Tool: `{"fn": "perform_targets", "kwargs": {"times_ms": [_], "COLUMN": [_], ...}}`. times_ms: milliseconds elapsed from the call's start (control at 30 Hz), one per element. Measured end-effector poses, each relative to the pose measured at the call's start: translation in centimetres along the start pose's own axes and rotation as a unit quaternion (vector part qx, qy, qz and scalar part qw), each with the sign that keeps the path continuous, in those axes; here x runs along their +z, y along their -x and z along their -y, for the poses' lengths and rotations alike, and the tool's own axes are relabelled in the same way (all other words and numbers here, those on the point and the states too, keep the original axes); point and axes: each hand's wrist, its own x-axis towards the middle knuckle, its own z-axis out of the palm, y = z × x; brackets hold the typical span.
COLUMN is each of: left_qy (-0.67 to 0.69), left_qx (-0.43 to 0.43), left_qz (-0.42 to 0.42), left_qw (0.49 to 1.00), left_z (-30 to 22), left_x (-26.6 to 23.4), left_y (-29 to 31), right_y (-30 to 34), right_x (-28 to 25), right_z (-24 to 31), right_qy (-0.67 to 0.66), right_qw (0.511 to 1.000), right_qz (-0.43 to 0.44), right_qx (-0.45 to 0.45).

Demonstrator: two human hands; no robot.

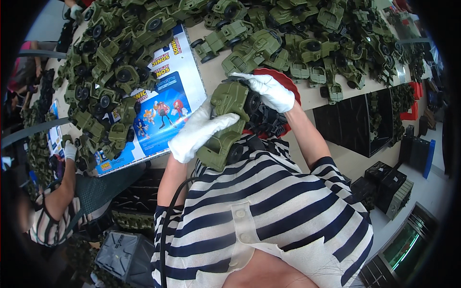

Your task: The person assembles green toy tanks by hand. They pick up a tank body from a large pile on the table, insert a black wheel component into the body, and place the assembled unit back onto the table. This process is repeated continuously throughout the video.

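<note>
- Jeep of olive-green plastic (229,102), frame centre: white-gloved left hand (191,137) pinches its middle.
- White-gloved right hand (273,91) touches its upper end, fingers together; cannot tell if pinching.
- Hard pushing there could twist it loose.

One left hand (194,133) and one right hand (272,92), both white-gloved, share one green toy vehicle (228,102), at least two of whose black wheels (252,102) show. Dozens of loose vehicles (253,52) lie left, far and right (too heaped for an exact number). There is one red basin (291,86), one large printed sheet (191,79) bearing four cartoon figures (164,110), and, left, at least one co-worker (54,213).
</note>
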Motion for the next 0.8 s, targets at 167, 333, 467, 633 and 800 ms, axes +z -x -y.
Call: {"fn": "perform_targets", "kwargs": {"times_ms": [167, 333, 467, 633, 800], "left_qy": [0.021, -0.042, 0.145, -0.018, -0.121], "left_qx": [0.008, 0.138, 0.282, 0.32, 0.401], "left_qz": [-0.004, -0.102, -0.033, -0.202, -0.189], "left_qw": [1.0, 0.984, 0.948, 0.926, 0.888], "left_z": [0.3, 3.4, 6.1, 6.4, 5.3], "left_x": [0.3, 2.4, 1.3, 0.1, 0.2], "left_y": [-0.1, -2.4, -3.2, -4.5, -4.2], "right_y": [0.0, -1.5, -1.7, -1.6, -0.7], "right_x": [-0.6, 2.0, 3.7, 5.1, 7.0], "right_z": [1.4, 1.6, -1.0, -0.5, -1.2], "right_qy": [0.174, 0.201, 0.206, 0.373, 0.373], "right_qw": [0.985, 0.977, 0.967, 0.893, 0.872], "right_qz": [0.014, -0.067, -0.122, -0.099, -0.149], "right_qx": [-0.013, -0.035, -0.092, -0.232, -0.279]}}
